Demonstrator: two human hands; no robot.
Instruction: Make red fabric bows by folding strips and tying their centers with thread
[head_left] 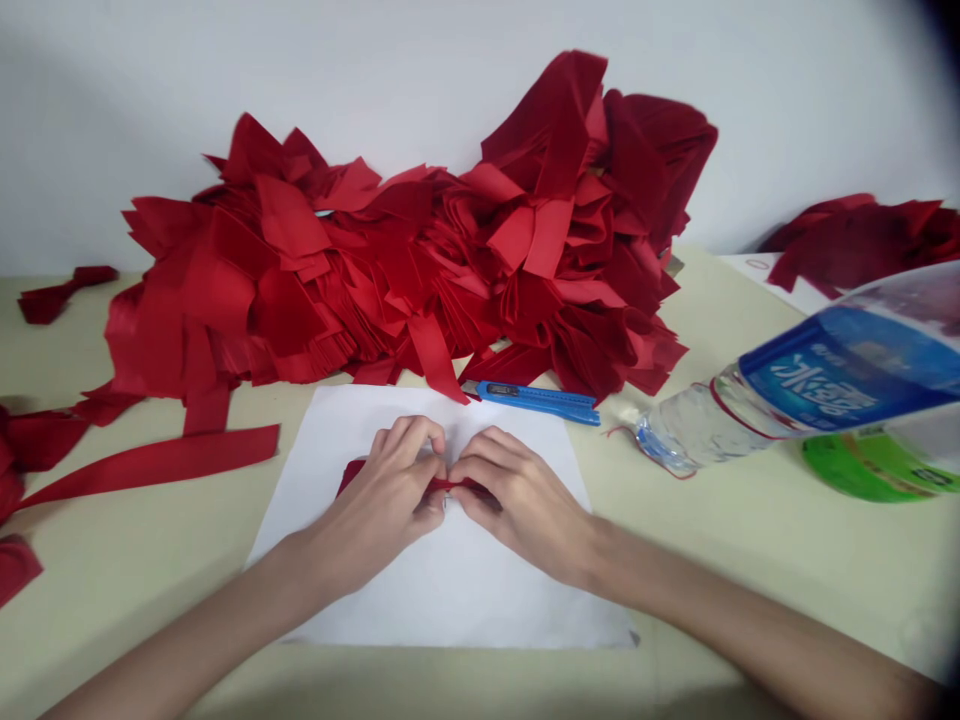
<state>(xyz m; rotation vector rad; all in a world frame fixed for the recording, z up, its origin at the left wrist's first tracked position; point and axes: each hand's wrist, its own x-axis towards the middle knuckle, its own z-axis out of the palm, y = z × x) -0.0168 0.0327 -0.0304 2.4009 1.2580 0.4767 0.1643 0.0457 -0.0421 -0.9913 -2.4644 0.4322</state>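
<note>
Two bare forearms [225, 625] come in from the bottom corners, framing a white sheet [472, 605] on the pale table [757, 570], and here's where the action is! Left hand [397, 485] and right hand [521, 495] meet near the middle of the sheet, almost fingertip to fingertip, thumbs and fingers pinched on one narrow red piece [444, 485]. It stretches across the small gap between them, and more red pokes out beyond the left hand. Fingers hide most of it, so whether it's being folded or simply creased is hard to call.

How far along are we? Mid-handling, I'd judge: this piece is in both hands, not yet set down. Just beyond the sheet rises a big tangled heap of red strips [405, 270], many bunched in layers, with nothing to show which of them have been worked. Loose red strips [161, 465] lie off to the left, out of both hands' grasp.

Blue cutter [540, 400] next, lying at the sheet's far edge, untouched. Over on the right, a clear bottle [832, 370] with a blue label points its neck toward the sheet, and behind it sits another red heap [862, 245].
</note>
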